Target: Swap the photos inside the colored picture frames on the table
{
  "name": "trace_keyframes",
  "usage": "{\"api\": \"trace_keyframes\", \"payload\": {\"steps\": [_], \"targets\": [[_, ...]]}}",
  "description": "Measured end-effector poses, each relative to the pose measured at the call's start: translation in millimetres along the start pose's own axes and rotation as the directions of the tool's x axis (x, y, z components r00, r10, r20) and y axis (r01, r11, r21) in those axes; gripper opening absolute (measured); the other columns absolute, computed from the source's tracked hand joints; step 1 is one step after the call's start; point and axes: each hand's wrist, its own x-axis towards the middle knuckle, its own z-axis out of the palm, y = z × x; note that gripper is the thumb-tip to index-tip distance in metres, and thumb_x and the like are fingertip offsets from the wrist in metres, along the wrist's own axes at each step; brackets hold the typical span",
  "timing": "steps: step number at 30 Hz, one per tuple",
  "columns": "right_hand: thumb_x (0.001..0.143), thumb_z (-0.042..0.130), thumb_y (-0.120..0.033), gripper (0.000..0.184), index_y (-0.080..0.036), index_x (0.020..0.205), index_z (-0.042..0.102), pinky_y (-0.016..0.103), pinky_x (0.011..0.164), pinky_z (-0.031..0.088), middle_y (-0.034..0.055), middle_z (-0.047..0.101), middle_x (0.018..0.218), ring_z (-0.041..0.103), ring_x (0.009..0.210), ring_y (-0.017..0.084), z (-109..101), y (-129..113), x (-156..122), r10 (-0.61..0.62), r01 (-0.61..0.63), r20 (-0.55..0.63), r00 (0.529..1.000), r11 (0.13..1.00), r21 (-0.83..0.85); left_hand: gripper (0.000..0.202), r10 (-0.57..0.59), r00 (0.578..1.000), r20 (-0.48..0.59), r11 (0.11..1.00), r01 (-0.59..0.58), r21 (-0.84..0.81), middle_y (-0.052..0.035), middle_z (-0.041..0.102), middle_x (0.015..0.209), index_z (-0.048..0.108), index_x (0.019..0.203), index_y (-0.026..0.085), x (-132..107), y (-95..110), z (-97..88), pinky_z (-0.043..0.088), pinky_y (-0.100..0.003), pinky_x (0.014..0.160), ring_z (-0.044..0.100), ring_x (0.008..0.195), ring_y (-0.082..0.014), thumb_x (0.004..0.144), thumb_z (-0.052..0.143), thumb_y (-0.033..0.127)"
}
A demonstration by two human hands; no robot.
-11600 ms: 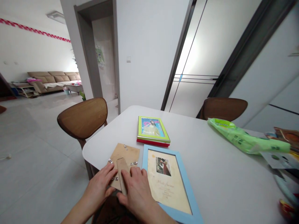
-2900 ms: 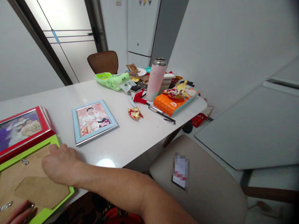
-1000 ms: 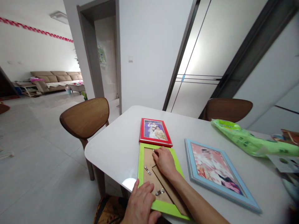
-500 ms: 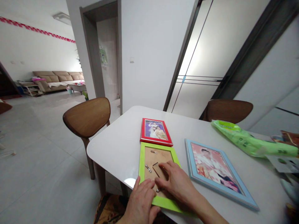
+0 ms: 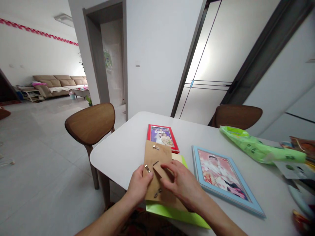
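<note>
Backing board (image 5: 154, 180): brown, clip side up, above the lime-green frame (image 5: 176, 216); its far end overlaps the near edge of the red frame (image 5: 162, 135) in view. It appears lifted; the clearance cannot be judged.
Stand flap (image 5: 159, 170): on the board, its upper corner slightly raised.
Metal clips (image 5: 156, 147): three visible, at the far end, left edge and near part.
Left hand (image 5: 139, 184): pinches the board's left edge, thumb on top beside a clip.
Right hand (image 5: 183, 182): fingers curved over the flap side, thumb and forefinger apart; whether it grasps cannot be told.
Cream layer (image 5: 176, 158): shows between board and green frame; contents otherwise hidden.
Risk, board: a one-edge pinch could let it twist and drop.
Risk, flap: pulling on it could strain its hinge.
Risk, red frame: a low far end could scrape it.
Blue frame (image 5: 222, 175): face up on the white table (image 5: 118, 155), right of the work.
</note>
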Motion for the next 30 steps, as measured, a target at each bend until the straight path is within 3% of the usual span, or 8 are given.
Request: {"api": "trace_keyframes", "payload": {"steps": [3, 9, 17, 21, 23, 25, 27, 30], "targets": [[0.071, 0.049, -0.035, 0.032, -0.02, 0.099, 0.055, 0.028, 0.071, 0.041, 0.0064, 0.057, 0.092, 0.054, 0.077, 0.016, 1.6, 14.9, -6.3, -0.008, 0.012, -0.055, 0.998, 0.998, 0.063, 0.031, -0.056, 0.998, -0.022, 0.998, 0.056, -0.019, -0.0064, 0.065, 0.082, 0.049, 0.095, 0.012, 1.2, 4.8, -19.4, 0.049, -0.029, 0.065, 0.062, 0.074, -0.0209, 0.073, 0.051, 0.034], [0.073, 0.043, -0.037, 0.043, -0.009, 0.104, 0.052, 0.034, 0.069, 0.041, 0.0136, 0.061, 0.087, 0.056, 0.077, 0.023, 12.1, 82.5, -31.4, 0.32, -0.315, -0.01, 0.947, 0.924, -0.218, 0.029, -0.13, 0.987, -0.097, 0.984, 0.141, 0.11, -0.005, 0.065, 0.074, 0.052, 0.088, 0.012, -0.3, 6.9, -83.8, 0.049, -0.029, 0.058, 0.062, 0.066, -0.0214, 0.069, 0.055, 0.033], [0.064, 0.044, -0.02, 0.051, -0.005, 0.113, 0.045, 0.031, 0.07, 0.039, 0.0139, 0.061, 0.089, 0.056, 0.08, 0.023, 22.4, 83.4, -32.2, 0.363, -0.372, -0.089, 0.928, 0.917, -0.144, 0.057, 0.096, 0.953, -0.287, 0.852, 0.071, 0.519, -0.0109, 0.058, 0.096, 0.041, 0.115, 0.009, 16.0, -7.0, -117.1, 0.033, -0.05, 0.086, 0.051, 0.094, -0.0316, 0.061, 0.057, 0.02], [0.062, 0.046, -0.02, 0.061, -0.012, 0.121, 0.036, 0.029, 0.06, 0.041, 0.0034, 0.059, 0.07, 0.056, 0.061, 0.018, 13.5, 73.8, -33.1, 0.512, -0.485, -0.035, 0.858, 0.832, 0.271, 0.052, 0.263, 0.94, -0.218, 0.768, -0.067, 0.637, -0.0115, 0.041, 0.123, 0.045, 0.112, 0.012, 8.8, -6.4, -89.9, 0.017, -0.043, 0.1, 0.03, 0.117, -0.0276, 0.061, 0.054, 0.017], [0.063, 0.045, -0.022, 0.067, -0.017, 0.128, 0.026, 0.028, 0.053, 0.042, -0.0004, 0.059, 0.065, 0.055, 0.05, 0.015, 7.9, 65.0, -34.6, 0.56, -0.505, 0.107, 0.822, 0.63, 0.59, 0.048, 0.313, 0.943, -0.113, 0.73, -0.162, 0.664, -0.009, 0.041, 0.124, 0.046, 0.11, 0.015, -1.6, -4.4, -59.9, 0.019, -0.04, 0.101, 0.031, 0.117, -0.0238, 0.063, 0.053, 0.015], [0.065, 0.046, -0.023, 0.072, -0.023, 0.131, 0.018, 0.027, 0.049, 0.042, -0.001, 0.061, 0.068, 0.055, 0.047, 0.014, 2.0, 54.1, -35.5, 0.545, -0.475, 0.225, 0.808, 0.374, 0.796, 0.048, 0.362, 0.925, 0.115, 0.65, -0.338, 0.681, -0.0091, 0.04, 0.126, 0.044, 0.113, 0.017, -13.2, -2.0, -23.4, 0.023, -0.043, 0.099, 0.032, 0.117, -0.024, 0.066, 0.052, 0.015], [0.064, 0.051, -0.024, 0.076, -0.027, 0.131, 0.015, 0.027, 0.051, 0.044, -0.0004, 0.063, 0.076, 0.057, 0.05, 0.015, -3.6, 43.5, -35.5, 0.516, -0.422, 0.263, 0.815, 0.218, 0.88, 0.057, 0.359, 0.879, 0.314, 0.609, -0.475, 0.635, -0.0113, 0.037, 0.128, 0.04, 0.116, 0.016, -22.3, 0.5, 11.8, 0.026, -0.044, 0.098, 0.032, 0.117, -0.026, 0.063, 0.06, 0.019], [0.063, 0.056, -0.025, 0.079, -0.03, 0.13, 0.016, 0.027, 0.055, 0.045, -0.0014, 0.064, 0.079, 0.058, 0.054, 0.014, -9.1, 34.3, -34.4, 0.475, -0.372, 0.247, 0.845, 0.188, 0.909, 0.063, 0.419, 0.799, 0.431, 0.543, -0.601, 0.586, -0.0141, 0.038, 0.125, 0.039, 0.115, 0.013, -26.9, 4.8, 47.0, 0.031, -0.044, 0.094, 0.036, 0.113, -0.029, 0.059, 0.065, 0.026]]}}
